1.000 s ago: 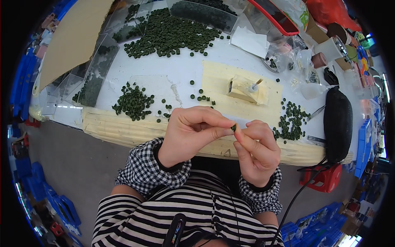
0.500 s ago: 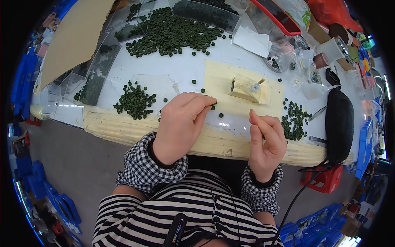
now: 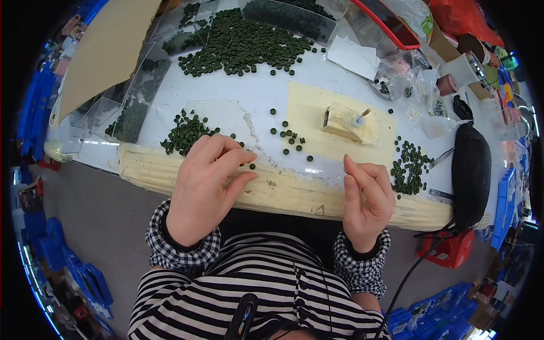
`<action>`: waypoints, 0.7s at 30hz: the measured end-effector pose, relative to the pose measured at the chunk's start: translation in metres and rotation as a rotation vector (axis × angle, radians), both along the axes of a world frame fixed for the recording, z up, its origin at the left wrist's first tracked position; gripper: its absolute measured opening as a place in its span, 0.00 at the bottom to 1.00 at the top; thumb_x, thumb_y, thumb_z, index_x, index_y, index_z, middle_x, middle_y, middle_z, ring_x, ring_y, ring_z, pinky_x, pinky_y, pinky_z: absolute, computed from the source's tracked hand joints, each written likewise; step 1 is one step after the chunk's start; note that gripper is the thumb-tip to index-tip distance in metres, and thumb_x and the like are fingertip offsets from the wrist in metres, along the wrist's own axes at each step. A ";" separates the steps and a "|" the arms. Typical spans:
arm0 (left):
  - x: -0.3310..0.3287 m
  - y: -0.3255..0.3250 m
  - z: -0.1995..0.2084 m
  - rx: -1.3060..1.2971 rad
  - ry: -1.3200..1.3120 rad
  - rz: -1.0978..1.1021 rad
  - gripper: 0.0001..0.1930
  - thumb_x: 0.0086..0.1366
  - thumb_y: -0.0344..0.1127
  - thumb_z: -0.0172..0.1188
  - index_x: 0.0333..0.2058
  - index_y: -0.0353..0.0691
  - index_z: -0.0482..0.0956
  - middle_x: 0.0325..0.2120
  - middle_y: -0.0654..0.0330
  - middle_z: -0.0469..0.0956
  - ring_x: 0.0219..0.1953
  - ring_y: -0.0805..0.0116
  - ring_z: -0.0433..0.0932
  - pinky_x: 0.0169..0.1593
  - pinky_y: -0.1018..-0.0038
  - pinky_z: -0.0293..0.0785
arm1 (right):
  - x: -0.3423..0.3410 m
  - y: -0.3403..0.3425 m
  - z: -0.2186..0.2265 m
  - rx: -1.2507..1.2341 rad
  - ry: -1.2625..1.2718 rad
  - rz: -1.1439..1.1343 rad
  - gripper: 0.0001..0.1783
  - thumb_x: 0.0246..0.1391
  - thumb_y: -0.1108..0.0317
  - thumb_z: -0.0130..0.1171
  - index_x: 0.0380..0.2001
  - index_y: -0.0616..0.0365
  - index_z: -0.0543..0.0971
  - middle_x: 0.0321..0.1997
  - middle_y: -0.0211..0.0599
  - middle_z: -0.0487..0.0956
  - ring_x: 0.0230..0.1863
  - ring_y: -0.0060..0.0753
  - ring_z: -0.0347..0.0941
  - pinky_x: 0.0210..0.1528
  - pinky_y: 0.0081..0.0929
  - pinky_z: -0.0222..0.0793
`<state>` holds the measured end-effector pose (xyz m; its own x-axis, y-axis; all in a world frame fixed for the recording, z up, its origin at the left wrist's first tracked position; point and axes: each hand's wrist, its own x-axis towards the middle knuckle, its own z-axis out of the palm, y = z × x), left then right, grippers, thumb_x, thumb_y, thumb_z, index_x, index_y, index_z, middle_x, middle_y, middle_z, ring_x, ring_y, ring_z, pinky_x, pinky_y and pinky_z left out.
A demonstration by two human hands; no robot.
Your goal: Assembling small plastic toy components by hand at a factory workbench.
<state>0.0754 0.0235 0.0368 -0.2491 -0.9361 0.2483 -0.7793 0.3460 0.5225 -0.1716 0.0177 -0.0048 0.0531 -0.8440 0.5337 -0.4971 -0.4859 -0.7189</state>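
Small dark green round pieces lie in groups on the white table. My left hand (image 3: 207, 184) is low over the front edge, beside the left small pile (image 3: 184, 133), thumb and forefinger apart. Between those two fingertips one green piece (image 3: 252, 166) shows. Over the front edge farther right is my right hand (image 3: 368, 195), its fingers curled and thumb pressed against them; whatever it may hold is hidden. Several loose pieces (image 3: 292, 136) lie between the hands, left of a cream-taped block (image 3: 343, 122) with a short upright peg (image 3: 362, 115).
A large heap of pieces (image 3: 243, 42) lies at the back, near clear trays (image 3: 139, 99) and a cardboard sheet (image 3: 102, 54). On the right are another small pile (image 3: 409, 167), a black pouch (image 3: 471, 173) and tweezers (image 3: 442, 157). A red-edged phone (image 3: 391, 22) stands behind.
My left hand has moved left, from the middle toward the left pile, and its pinch has opened. More pieces now show in the middle. My right hand has hardly moved.
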 end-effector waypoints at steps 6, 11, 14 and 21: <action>-0.003 0.002 -0.011 -0.114 -0.098 0.007 0.18 0.49 0.27 0.68 0.42 0.37 0.80 0.44 0.53 0.76 0.46 0.52 0.73 0.48 0.64 0.72 | 0.010 0.001 0.005 -0.025 0.121 0.040 0.15 0.43 0.81 0.65 0.38 0.62 0.83 0.30 0.37 0.76 0.31 0.35 0.71 0.33 0.26 0.67; -0.002 0.004 -0.018 -0.126 -0.088 -0.016 0.17 0.50 0.27 0.66 0.41 0.36 0.79 0.44 0.52 0.76 0.49 0.52 0.73 0.50 0.63 0.72 | 0.027 -0.003 0.011 0.011 0.426 0.304 0.15 0.40 0.78 0.62 0.36 0.62 0.80 0.36 0.36 0.76 0.38 0.38 0.71 0.38 0.30 0.71; 0.000 0.002 -0.022 -0.158 -0.063 -0.017 0.15 0.51 0.27 0.66 0.40 0.34 0.79 0.41 0.53 0.76 0.48 0.53 0.73 0.49 0.64 0.72 | 0.033 -0.015 0.018 0.010 0.546 0.378 0.19 0.40 0.77 0.57 0.41 0.64 0.78 0.40 0.38 0.75 0.43 0.38 0.70 0.44 0.30 0.70; 0.001 -0.002 -0.025 -0.171 -0.026 0.043 0.16 0.50 0.27 0.67 0.40 0.36 0.80 0.43 0.55 0.77 0.47 0.53 0.73 0.50 0.64 0.72 | 0.062 -0.047 0.014 -0.092 0.660 0.367 0.25 0.46 0.77 0.50 0.51 0.68 0.72 0.51 0.44 0.72 0.55 0.45 0.67 0.56 0.32 0.67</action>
